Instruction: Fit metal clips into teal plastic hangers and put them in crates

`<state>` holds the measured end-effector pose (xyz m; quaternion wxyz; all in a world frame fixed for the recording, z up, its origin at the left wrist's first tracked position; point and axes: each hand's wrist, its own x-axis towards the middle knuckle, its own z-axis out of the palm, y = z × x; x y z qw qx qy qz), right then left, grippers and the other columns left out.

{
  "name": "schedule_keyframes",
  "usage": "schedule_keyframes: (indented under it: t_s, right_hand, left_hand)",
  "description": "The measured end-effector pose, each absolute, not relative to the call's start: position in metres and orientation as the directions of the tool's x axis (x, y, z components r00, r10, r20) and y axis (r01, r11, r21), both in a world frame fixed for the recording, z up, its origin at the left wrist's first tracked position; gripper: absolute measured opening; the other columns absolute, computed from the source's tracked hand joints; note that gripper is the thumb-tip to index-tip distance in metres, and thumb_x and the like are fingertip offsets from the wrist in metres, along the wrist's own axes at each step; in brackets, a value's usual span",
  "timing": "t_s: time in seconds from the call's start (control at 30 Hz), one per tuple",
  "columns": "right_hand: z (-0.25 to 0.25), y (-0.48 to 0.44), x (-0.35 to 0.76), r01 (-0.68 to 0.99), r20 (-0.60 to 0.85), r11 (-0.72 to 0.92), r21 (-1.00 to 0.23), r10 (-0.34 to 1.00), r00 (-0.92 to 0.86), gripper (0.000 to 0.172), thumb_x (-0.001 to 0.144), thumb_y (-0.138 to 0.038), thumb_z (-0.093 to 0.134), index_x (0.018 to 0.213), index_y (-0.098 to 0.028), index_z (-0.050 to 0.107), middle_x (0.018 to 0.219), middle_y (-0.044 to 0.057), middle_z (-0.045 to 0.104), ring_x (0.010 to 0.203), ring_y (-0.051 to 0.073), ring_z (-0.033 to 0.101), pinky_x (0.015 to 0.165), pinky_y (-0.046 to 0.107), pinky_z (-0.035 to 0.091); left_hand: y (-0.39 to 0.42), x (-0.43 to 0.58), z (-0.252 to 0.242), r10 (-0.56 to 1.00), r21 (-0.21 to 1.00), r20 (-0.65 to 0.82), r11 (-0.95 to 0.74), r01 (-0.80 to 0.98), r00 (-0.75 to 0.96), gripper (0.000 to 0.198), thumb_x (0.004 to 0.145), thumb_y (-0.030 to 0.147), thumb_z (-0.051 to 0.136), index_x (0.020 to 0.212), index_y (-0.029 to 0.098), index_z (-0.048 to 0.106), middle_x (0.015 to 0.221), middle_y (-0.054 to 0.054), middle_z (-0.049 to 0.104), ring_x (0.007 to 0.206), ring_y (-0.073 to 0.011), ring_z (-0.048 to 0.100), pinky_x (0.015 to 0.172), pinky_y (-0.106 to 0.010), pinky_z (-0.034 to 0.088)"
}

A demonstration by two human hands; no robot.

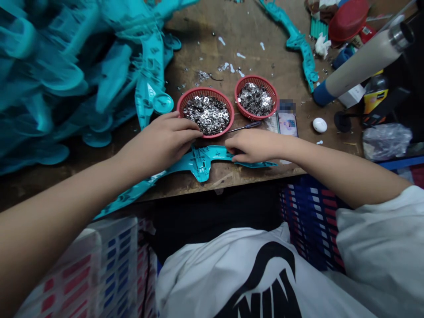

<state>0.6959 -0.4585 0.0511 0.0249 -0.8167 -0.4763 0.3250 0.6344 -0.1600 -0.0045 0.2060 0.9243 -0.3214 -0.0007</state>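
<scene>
White shirt [232,274] low; left hand [165,141] and right hand [255,145] hold teal part [202,161] under loosely curled fingers [189,126]

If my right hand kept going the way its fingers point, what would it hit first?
Probably the left hand, just across the teal plastic part that both hands touch; depth is unclear.

Worn brown wooden table [251,26], surface scratched.
- Left: large heap of teal plastic mouldings [66,66].
- Front edge: teal frame piece [202,161], one end overhanging.
- Centre: left red basket [198,91] and right red basket [239,90], close together, both full of small metal pieces.
- Just before right basket: screwdriver [245,127], then phone [287,123], white oval object [319,125].
- Far right: curved teal part [298,44], white and blue cylinder [357,66], red bowl [347,20], clear bag [386,140].
- Behind baskets: white scraps [240,55], scattered.
</scene>
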Motion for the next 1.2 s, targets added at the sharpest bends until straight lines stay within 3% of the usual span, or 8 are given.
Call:
schedule_keyframes:
  t_s: [0.1, 0.27, 0.4, 0.63, 0.83, 0.97, 1.2]
  right_hand:
    - [0.050, -0.459, 0.696, 0.757, -0.505, -0.545, -0.360, 0.796, 0.334, 0.010, 0.115, -0.017, 0.082, 0.111, -0.021, 0.075, 0.104, 0.007, 0.079, 0.086, 0.024, 0.058, 0.080, 0.036, 0.031]
    - [0.049, -0.457, 0.695, 0.758, -0.520, -0.553, -0.346, 0.785, 0.336, 0.009, 0.117, -0.018, 0.081, 0.113, -0.020, 0.074, 0.107, 0.008, 0.079, 0.089, 0.024, 0.058, 0.080, 0.037, 0.031]
    - [0.051, -0.456, 0.693, 0.762, -0.533, -0.556, -0.332, 0.777, 0.335, 0.006, 0.118, -0.018, 0.080, 0.115, -0.020, 0.075, 0.109, 0.009, 0.080, 0.090, 0.025, 0.058, 0.080, 0.037, 0.032]
    - [0.052, -0.456, 0.693, 0.780, -0.536, -0.549, -0.301, 0.774, 0.338, 0.004, 0.118, -0.021, 0.080, 0.122, -0.018, 0.079, 0.117, 0.012, 0.085, 0.092, 0.026, 0.064, 0.080, 0.037, 0.032]
    - [0.052, -0.455, 0.689, 0.808, -0.536, -0.531, -0.254, 0.773, 0.340, 0.015, 0.122, -0.023, 0.079, 0.134, -0.015, 0.082, 0.120, 0.015, 0.087, 0.096, 0.028, 0.068, 0.080, 0.038, 0.031]
    - [0.057, -0.454, 0.686, 0.807, -0.519, -0.529, -0.263, 0.782, 0.344, 0.018, 0.123, -0.021, 0.077, 0.137, -0.014, 0.086, 0.121, 0.016, 0.088, 0.099, 0.029, 0.071, 0.080, 0.038, 0.031]
    - [0.060, -0.455, 0.688, 0.813, -0.459, -0.480, -0.328, 0.834, 0.307, 0.023, 0.125, -0.022, 0.073, 0.137, -0.014, 0.091, 0.121, 0.016, 0.090, 0.106, 0.031, 0.076, 0.083, 0.039, 0.038]
  left_hand:
    - [-0.159, 0.634, -0.007, -0.591, 0.381, 0.164, -0.701, -0.603, 0.790, 0.049, 0.127, 0.034, 0.045, 0.139, 0.029, 0.092, 0.144, -0.008, 0.095, 0.135, -0.0315, 0.087, 0.131, -0.057, 0.068]
    - [-0.163, 0.632, -0.010, -0.554, 0.389, 0.193, -0.714, -0.582, 0.810, 0.051, 0.124, 0.036, 0.044, 0.129, 0.028, 0.094, 0.139, -0.013, 0.095, 0.129, -0.0363, 0.090, 0.114, -0.052, 0.073]
    - [-0.167, 0.632, -0.010, -0.497, 0.432, 0.165, -0.740, -0.516, 0.852, 0.048, 0.122, 0.038, 0.046, 0.124, 0.030, 0.093, 0.132, -0.012, 0.095, 0.123, -0.0349, 0.091, 0.108, -0.047, 0.072]
    - [-0.170, 0.632, -0.010, -0.394, 0.522, 0.136, -0.751, -0.404, 0.909, 0.042, 0.118, 0.041, 0.052, 0.118, 0.032, 0.093, 0.133, -0.009, 0.095, 0.130, -0.0337, 0.089, 0.115, -0.045, 0.070]
    - [-0.174, 0.626, 0.007, -0.301, 0.535, 0.118, -0.783, -0.316, 0.946, 0.048, 0.121, 0.048, 0.051, 0.126, 0.023, 0.092, 0.144, -0.010, 0.095, 0.144, -0.0311, 0.086, 0.131, -0.049, 0.065]
    - [-0.182, 0.617, 0.022, -0.265, 0.587, 0.204, -0.737, -0.334, 0.942, 0.044, 0.119, 0.044, 0.054, 0.119, 0.021, 0.092, 0.137, -0.013, 0.098, 0.131, -0.0276, 0.092, 0.118, -0.042, 0.071]
    - [-0.188, 0.610, 0.026, -0.399, 0.651, 0.234, -0.613, -0.447, 0.887, 0.039, 0.117, 0.042, 0.058, 0.105, 0.026, 0.092, 0.120, -0.009, 0.098, 0.108, -0.0248, 0.092, 0.098, -0.035, 0.072]
